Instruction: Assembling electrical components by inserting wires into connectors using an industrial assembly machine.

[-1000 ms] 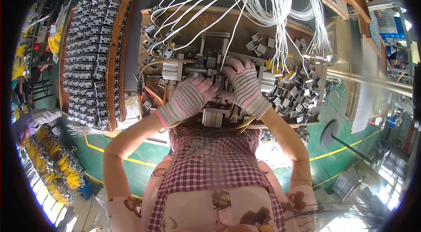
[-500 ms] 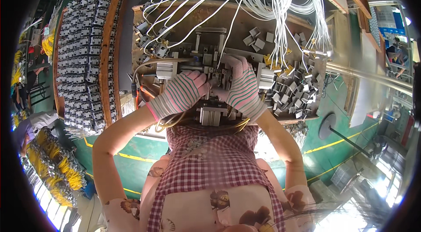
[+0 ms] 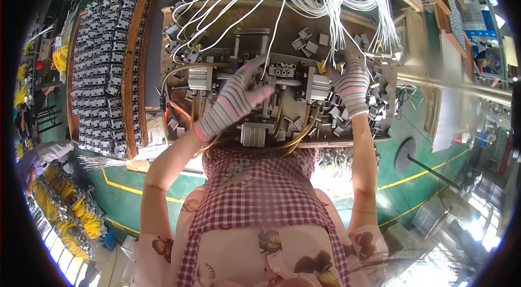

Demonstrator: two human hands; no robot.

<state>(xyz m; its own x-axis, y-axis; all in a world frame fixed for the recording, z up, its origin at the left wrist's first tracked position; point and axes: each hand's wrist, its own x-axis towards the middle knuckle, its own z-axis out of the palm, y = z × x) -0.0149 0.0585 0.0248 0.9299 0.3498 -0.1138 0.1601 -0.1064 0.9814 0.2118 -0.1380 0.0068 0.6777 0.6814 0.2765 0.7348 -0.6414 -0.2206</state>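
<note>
My left hand [image 3: 236, 101], in a striped knit glove, is over the left part of a metal clamping fixture [image 3: 283, 82]. Its thumb stands away from the fingers, whose tips are beside a white cable [image 3: 275, 32] running down to the fixture. A small grey block with round holes [image 3: 283, 71] sits at the fixture's middle. My right hand [image 3: 353, 85], gloved alike, reaches to the lower ends of a bundle of white cables [image 3: 337, 21]. Its thumb and fingers look apart; the fingertips are partly lost among the cable ends.
Loose grey metal caps [image 3: 374, 105] lie heaped in the wooden-edged work tray [image 3: 217, 18] at the right. Small assembled parts [image 3: 187, 55] lie at its left. A rack of several rows of grey connectors [image 3: 100, 70] stands farther left. Yellow air hoses [image 3: 304, 138] cross the near edge.
Both hands were together at the fixture's middle. The left has opened and drawn slightly left; the right has moved right and away to the cable ends, uncovering the holed block.
</note>
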